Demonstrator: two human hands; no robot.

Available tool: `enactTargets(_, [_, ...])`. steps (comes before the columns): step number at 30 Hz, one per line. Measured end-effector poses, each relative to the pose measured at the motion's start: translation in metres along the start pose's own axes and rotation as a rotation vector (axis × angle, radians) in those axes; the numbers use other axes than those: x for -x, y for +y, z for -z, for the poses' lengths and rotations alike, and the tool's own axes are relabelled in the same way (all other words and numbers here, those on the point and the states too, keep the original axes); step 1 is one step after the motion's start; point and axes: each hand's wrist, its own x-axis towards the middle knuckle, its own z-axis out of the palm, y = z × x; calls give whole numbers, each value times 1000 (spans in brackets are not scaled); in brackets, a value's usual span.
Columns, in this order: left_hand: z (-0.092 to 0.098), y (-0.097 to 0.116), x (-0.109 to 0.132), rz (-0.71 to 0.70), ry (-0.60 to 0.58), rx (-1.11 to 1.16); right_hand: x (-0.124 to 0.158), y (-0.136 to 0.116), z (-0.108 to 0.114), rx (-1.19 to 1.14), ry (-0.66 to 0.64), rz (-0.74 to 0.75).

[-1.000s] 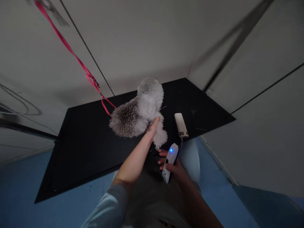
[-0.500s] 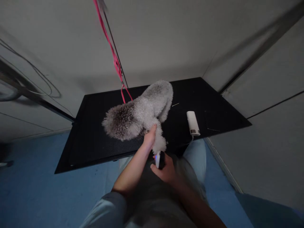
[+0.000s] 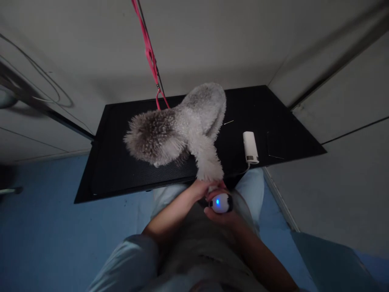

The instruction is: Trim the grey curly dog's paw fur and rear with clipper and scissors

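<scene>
A small fluffy grey dog (image 3: 182,125) stands on a black grooming table (image 3: 121,174), tied by a pink leash (image 3: 148,52) that runs upward. One of its legs is stretched toward me over the table's near edge. My left hand (image 3: 199,188) is closed around the paw end of that leg. My right hand (image 3: 223,213) grips a white clipper (image 3: 221,202) with a blue light, held right at the paw.
A white cylindrical device (image 3: 250,147) with a cord lies on the table to the right of the dog. Pale walls enclose the table at the back and right. Blue floor (image 3: 39,231) lies to the left and below.
My left hand slid down the dog's leg to the paw and drew it out toward me. The clipper turned and came up against the paw. The view shifted slightly.
</scene>
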Motion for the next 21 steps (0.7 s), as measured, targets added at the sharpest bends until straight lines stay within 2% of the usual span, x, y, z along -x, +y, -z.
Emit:
enactTargets(3, [0,21,-23,-23,191,36,0,-1,-2,142,-32,150])
enactTargets(4, [2,23,-26,-32,214,77,0,-2,-3,164,-29,193])
enactTargets(6, [5,18,-24,-33,164,155,0,-2,-2,167,5,235])
enactTargets(8, [6,3,-15,-22,-12,158,-1,-1,-2,147,24,241])
enactTargets(10, [5,-12,-8,-42,-106,139,-2,0,-2,136,6,235])
enactTargets(11, [4,-17,-7,-52,-146,110,-3,1,-2,137,-8,229])
enactTargets(13, [5,-18,-14,-91,-150,23,-4,2,0,161,-19,220])
enactTargets(15, [8,-12,-26,-123,-69,-145,-6,3,2,198,4,191])
enactTargets(18, [13,3,-41,-168,139,-265,-7,7,9,200,9,118])
enactTargets(19, [14,7,-44,-180,180,-265,-7,9,11,179,0,100])
enactTargets(21, [13,13,-48,-193,190,-268,-3,15,16,112,4,88])
